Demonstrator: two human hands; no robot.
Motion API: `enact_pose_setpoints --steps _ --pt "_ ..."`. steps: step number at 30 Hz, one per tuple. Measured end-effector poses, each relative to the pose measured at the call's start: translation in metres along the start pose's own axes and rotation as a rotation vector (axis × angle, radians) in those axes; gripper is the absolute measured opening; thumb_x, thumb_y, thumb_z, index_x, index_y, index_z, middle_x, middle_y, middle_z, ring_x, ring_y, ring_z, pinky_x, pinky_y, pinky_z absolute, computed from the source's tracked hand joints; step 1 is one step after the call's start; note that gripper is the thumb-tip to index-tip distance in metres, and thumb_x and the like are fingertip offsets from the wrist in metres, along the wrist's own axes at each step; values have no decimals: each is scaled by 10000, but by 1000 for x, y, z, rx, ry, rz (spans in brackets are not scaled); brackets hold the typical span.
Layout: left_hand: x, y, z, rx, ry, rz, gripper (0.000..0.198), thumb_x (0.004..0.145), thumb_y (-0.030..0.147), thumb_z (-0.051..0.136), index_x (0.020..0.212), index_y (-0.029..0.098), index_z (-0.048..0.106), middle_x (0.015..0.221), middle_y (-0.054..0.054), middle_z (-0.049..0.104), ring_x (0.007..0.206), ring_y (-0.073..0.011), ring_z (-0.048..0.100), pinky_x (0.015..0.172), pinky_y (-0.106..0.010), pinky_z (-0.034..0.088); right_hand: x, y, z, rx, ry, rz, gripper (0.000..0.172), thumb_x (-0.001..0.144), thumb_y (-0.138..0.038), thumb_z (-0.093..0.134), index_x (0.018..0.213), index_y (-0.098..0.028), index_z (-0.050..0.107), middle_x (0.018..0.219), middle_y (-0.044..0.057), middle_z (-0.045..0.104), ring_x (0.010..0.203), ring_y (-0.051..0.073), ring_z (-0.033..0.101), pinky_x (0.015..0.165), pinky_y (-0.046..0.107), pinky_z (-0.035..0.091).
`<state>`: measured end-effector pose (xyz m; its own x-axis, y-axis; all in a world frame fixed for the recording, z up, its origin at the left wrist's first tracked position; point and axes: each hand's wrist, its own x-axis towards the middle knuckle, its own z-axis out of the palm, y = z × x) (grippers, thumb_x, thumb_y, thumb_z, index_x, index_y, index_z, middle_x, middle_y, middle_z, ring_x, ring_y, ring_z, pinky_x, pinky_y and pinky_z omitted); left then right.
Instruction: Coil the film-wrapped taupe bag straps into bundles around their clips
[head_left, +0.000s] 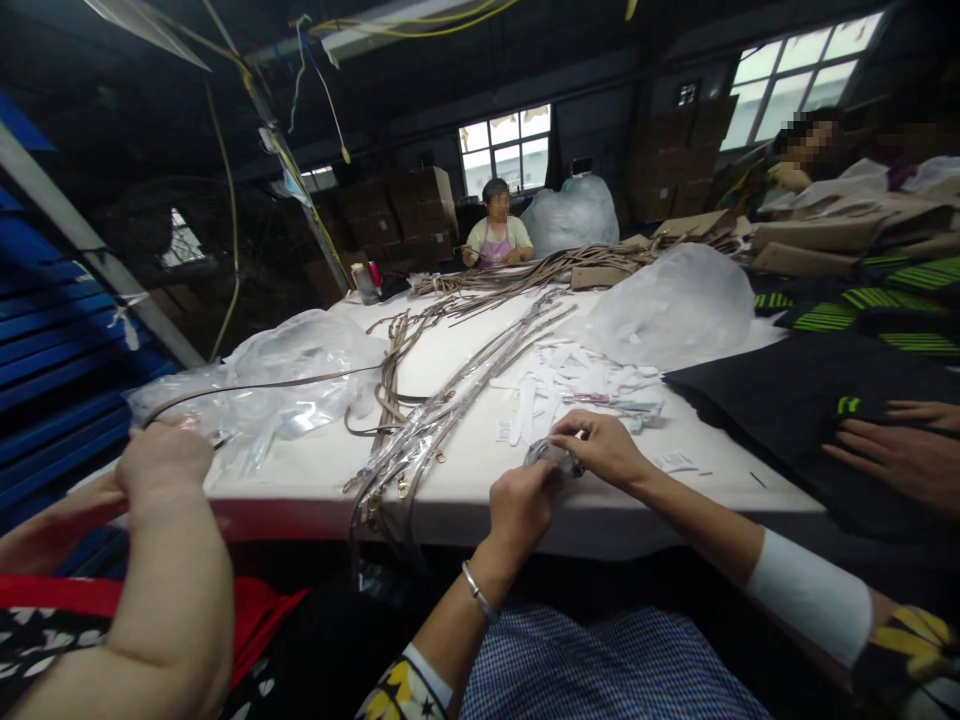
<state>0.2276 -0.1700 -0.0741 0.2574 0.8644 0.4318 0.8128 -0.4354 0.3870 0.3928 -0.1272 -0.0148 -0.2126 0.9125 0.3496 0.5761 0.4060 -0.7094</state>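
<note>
My left hand [523,508], with a silver bangle on its wrist, is closed around a small grey, shiny, rounded bundle [546,452] at the table's front edge. What the bundle is I cannot make out; it looks like clear plastic or a coil. From the right, my right hand [604,446] pinches its upper edge between thumb and fingers. Just beyond lie many white paper tags [544,385] and a pen [591,398]. Left of my hands, brown straps in clear plastic sleeves [442,415] stretch across the table, their metal clasps [403,487] near the edge.
At left, a co-worker's hand [165,460] holds a brown strap beside clear plastic bags [300,350]. Another person's hands [892,450] rest on black fabric [780,410] at right. A bulky plastic bag [675,305] and piled straps [525,270] lie farther back; a person [496,235] sits opposite.
</note>
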Motion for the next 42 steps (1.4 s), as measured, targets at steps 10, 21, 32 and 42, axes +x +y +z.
enact_pose_setpoints --steps 10,21,32,42 --pt "1 9 11 112 221 278 175 935 255 523 1025 253 674 763 -11 733 670 -164 660 641 -256 455 -13 8 -6 102 88 55 175 732 -343 647 709 -195 736 761 36 728 682 189 644 643 289 486" --pt "-6 4 22 117 222 339 155 934 175 528 959 211 677 1109 -37 718 915 -186 665 771 -298 518 -16 12 7 245 217 72 224 746 -390 645 737 -179 719 773 53 704 751 212 644 700 322 492" --pt "-5 0 18 -52 216 370 258 925 144 505 1158 210 593 1054 -55 721 961 -198 676 998 -410 487 -27 12 -9 288 230 87 262 814 -385 603 807 -149 716 784 68 713 741 204 651 684 304 510" --pt "0 -14 -5 -444 148 214 302 903 246 551 1192 251 638 1131 -45 716 1048 -222 680 877 -330 585 -41 -10 -42 -245 -274 -169 282 770 -327 726 1037 -235 732 938 49 749 873 226 650 722 269 435"
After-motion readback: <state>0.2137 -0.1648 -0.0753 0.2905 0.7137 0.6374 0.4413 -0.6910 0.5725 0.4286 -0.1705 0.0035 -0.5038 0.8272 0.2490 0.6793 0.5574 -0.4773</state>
